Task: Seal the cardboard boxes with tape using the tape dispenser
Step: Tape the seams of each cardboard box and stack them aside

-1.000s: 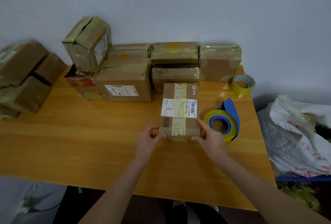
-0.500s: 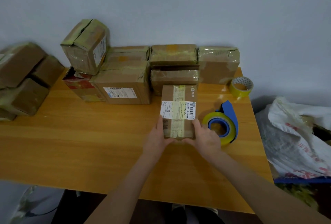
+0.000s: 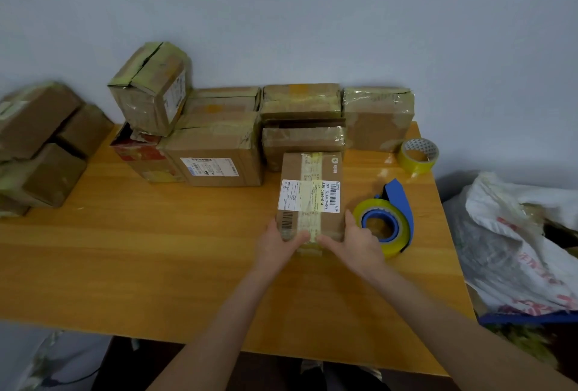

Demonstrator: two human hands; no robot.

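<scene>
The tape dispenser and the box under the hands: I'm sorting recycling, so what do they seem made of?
Tape dispenser: smooth blue body, probably plastic; its roll is glossy yellowish film. Box: matte brown cardboard, white paper label under a shiny tape strip.

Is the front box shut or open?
Shut: the box flaps lie flat under a tape strip along the top.

Single head view, close above the table [image 3: 131, 268], angled down toward the wall [image 3: 312, 15]
</scene>
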